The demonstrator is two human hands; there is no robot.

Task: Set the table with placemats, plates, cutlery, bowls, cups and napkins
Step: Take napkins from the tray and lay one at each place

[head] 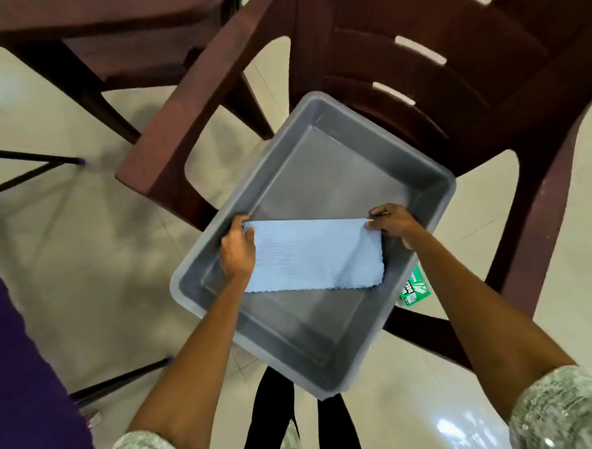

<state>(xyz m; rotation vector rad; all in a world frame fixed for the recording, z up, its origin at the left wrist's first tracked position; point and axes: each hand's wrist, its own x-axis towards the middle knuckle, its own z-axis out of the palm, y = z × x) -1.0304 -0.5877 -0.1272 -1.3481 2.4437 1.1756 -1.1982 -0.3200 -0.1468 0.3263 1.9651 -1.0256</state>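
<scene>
A light blue ribbed napkin (315, 254) with a scalloped edge is stretched out flat above a grey plastic tub (332, 356). My left hand (237, 249) pinches the napkin's top left corner, and my right hand (392, 224) pinches its top right corner. The tub rests on the seat of a dark brown plastic chair (452, 89), and nothing else shows inside it.
A second brown chair (114, 52) stands at the back left. A green packet (415, 288) lies under the tub's right side. A purple cloth (17, 359) fills the left edge, with thin black legs (27, 166) on the pale tiled floor.
</scene>
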